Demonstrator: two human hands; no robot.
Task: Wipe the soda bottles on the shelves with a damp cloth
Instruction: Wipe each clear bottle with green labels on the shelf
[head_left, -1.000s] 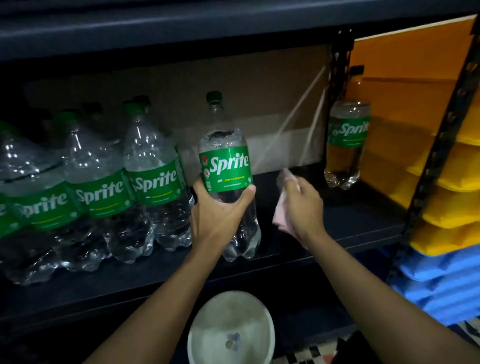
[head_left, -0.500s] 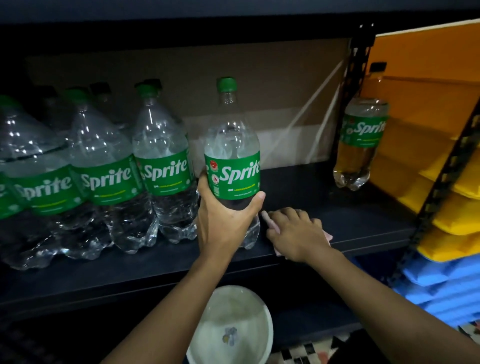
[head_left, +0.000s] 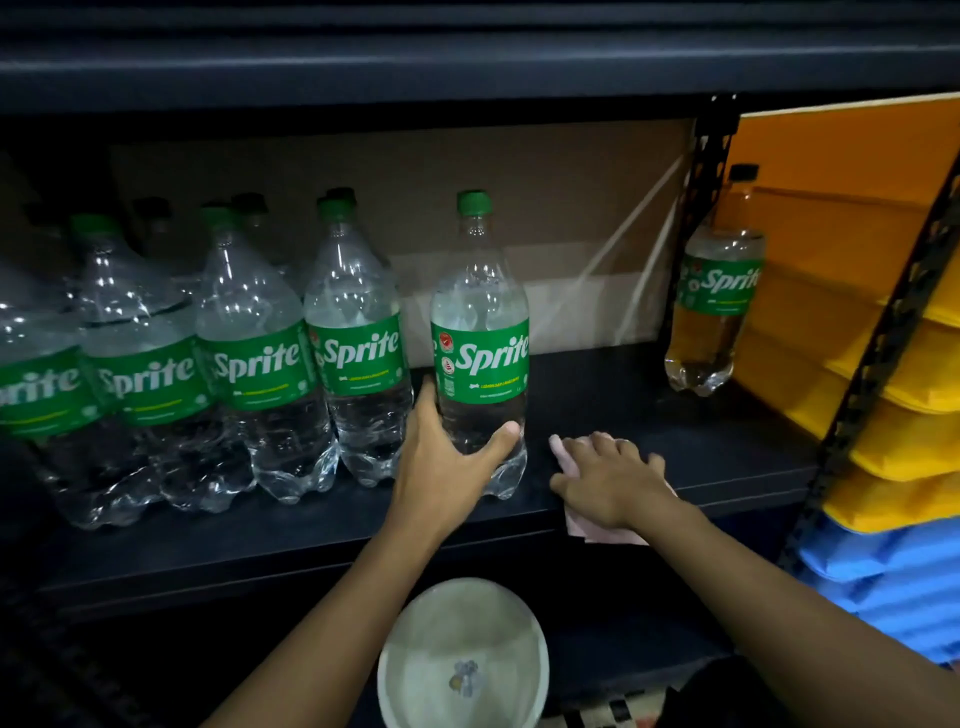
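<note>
Pink cloth (head_left: 605, 531) lies flat on the shelf (head_left: 675, 415) under the right hand (head_left: 610, 480), fingers spread, while the left hand (head_left: 447, 462) wraps its fingers round a Sprite bottle (head_left: 480, 364), probably wiped next once the cloth is lifted.

Both forearms are bare to the frame's edge; the left hand (head_left: 441, 467) and right hand (head_left: 610, 480) are bare too (one right finger carries a tiny, unreadable glint).

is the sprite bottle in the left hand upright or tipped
Upright: the bottle has its cap straight above its base on the shelf, gripped by the left hand.
</note>
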